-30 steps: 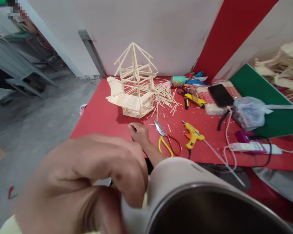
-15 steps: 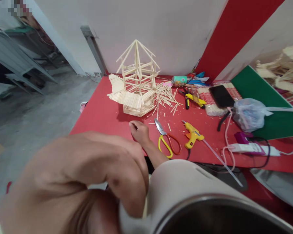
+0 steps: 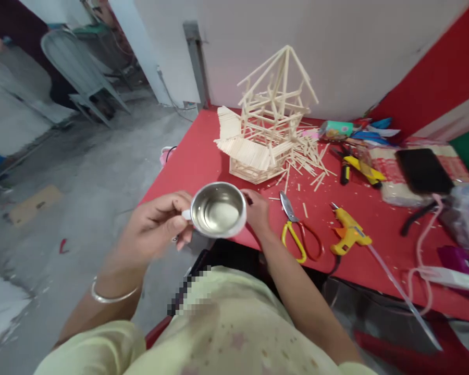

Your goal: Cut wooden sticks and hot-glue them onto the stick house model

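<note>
Cardboard, a flat brown piece [image 3: 37,204], lies on the grey concrete floor [image 3: 97,161], left of the red table [image 3: 191,166]. The left hand [image 3: 156,224] has its fingers closed on the small handle of a round white cup with a shiny metal inside [image 3: 219,211], held at the table's near edge. Behind the cup, an openwork tower of pale wooden sticks [image 3: 263,138] stands on the table. Just right of the cup, the right hand [image 3: 257,212] has curled fingers, partly hidden by the cup; whether they grip anything, I cannot tell. Beside it lie metal scissors with yellow and red handles [image 3: 295,224], then a yellow glue gun [image 3: 349,233] and a black phone [image 3: 424,169].
</note>
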Available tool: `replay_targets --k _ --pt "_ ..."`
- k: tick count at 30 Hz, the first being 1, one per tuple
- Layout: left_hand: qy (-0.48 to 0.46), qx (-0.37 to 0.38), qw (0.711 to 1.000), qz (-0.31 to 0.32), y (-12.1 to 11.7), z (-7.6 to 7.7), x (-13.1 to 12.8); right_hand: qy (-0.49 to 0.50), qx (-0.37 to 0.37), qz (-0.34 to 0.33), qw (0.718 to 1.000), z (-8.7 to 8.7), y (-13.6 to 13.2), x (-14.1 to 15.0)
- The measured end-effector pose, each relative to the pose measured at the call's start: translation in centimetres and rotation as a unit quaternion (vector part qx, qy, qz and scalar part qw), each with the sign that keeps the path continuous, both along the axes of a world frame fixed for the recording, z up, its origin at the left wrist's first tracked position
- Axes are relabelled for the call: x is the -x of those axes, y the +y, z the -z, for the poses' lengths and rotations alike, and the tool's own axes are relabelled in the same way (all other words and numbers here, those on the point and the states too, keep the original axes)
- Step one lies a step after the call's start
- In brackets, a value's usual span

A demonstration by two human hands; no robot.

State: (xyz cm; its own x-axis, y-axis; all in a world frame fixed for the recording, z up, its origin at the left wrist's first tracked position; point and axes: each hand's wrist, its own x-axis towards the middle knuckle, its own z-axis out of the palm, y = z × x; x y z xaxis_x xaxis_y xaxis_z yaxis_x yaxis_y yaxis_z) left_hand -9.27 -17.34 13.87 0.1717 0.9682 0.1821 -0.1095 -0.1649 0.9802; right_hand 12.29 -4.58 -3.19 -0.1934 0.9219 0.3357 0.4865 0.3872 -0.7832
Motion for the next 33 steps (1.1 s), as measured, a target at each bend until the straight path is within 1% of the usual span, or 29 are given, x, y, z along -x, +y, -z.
replay_targets --k 1,2,4,6,9,12,15,17,21,25,28,31,32,33 --pt "0.017 0.001 0.999 -0.040 0.0 1.2 1.1 0.011 -0.005 0.015 1.000 0.1 0.1 0.1" --pt "0.038 0.007 0.995 -0.093 0.0 2.5 2.2 0.024 -0.011 0.026 0.999 0.3 0.1 0.2" --pt "0.061 0.011 0.981 -0.185 0.0 4.9 4.3 0.047 -0.030 0.041 0.998 0.5 0.2 0.3" --pt "0.074 0.014 0.968 -0.240 0.1 7.2 6.5 0.056 -0.043 0.051 0.996 0.6 0.3 0.4" --pt "0.079 0.030 0.949 -0.303 0.2 10.3 9.6 0.059 -0.036 0.066 0.995 0.7 0.4 0.3" --pt "0.074 0.042 0.927 -0.365 0.5 13.1 12.4 0.068 -0.029 0.076 0.994 0.8 0.4 0.3" --pt "0.058 0.052 0.909 -0.410 0.7 15.4 14.4 0.068 -0.034 0.081 0.994 0.8 0.4 0.3" --pt "0.052 0.061 0.901 -0.426 0.7 16.6 15.3 0.066 -0.036 0.082 0.994 0.8 0.3 0.3" --pt "0.045 0.078 0.890 -0.447 0.7 18.2 16.3 0.070 -0.030 0.079 0.994 0.7 0.3 0.4" --pt "0.036 0.065 0.879 -0.472 1.0 18.7 16.4 0.068 -0.027 0.071 0.995 0.5 0.1 0.4" --pt "0.047 0.061 0.866 -0.493 1.2 18.4 16.0 0.064 -0.032 0.059 0.996 0.4 0.1 0.4" --pt "0.084 0.071 0.846 -0.522 0.8 17.5 15.2 0.062 -0.042 0.055 0.996 0.5 -0.1 0.4" --pt "0.112 0.067 0.829 -0.544 0.5 17.1 14.9 0.062 -0.044 0.054 0.996 0.5 -0.1 0.5" --pt "0.149 0.055 0.802 -0.576 0.1 16.7 14.7 0.062 -0.044 0.052 0.996 0.5 -0.2 0.5"
